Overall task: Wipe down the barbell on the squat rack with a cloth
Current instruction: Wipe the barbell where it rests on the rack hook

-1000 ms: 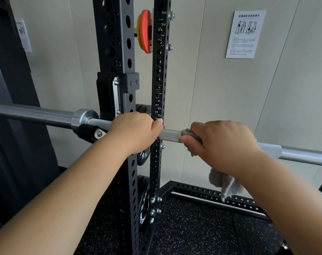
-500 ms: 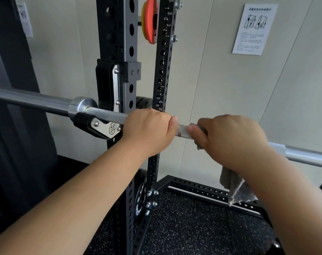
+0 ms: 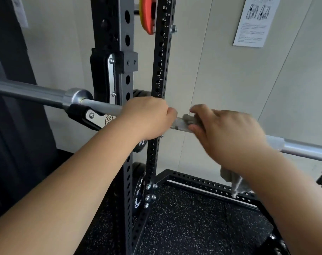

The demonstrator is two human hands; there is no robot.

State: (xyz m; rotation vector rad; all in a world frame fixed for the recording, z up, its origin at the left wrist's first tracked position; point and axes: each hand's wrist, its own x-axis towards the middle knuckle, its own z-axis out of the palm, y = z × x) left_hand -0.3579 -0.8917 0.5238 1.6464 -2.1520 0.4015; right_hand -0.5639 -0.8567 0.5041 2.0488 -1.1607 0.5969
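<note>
The silver steel barbell (image 3: 101, 107) runs across the view from 9 o'clock to 3 o'clock, sloping down toward the right. It rests in a black J-hook with a polished metal side plate (image 3: 95, 119) on the front upright of the black perforated steel squat rack (image 3: 123, 30). The left hand (image 3: 147, 118) is clenched around the bare shaft, just at 3 o'clock of the J-hook. The right hand (image 3: 228, 133) sits at 3 o'clock of the left hand, with a short length of knurled shaft exposed between them. Its fingers and thumb grasp a grey fabric cloth (image 3: 192, 121) against the shaft, and the loose end of the cloth hangs at 6 o'clock below the wrist. An orange round weight plate (image 3: 147, 17) is mounted at 12 o'clock between the uprights. A white printed paper notice (image 3: 256, 21) is fixed to the wall at 2 o'clock. Black speckled rubber flooring (image 3: 193, 227) lies at 6 o'clock.
</note>
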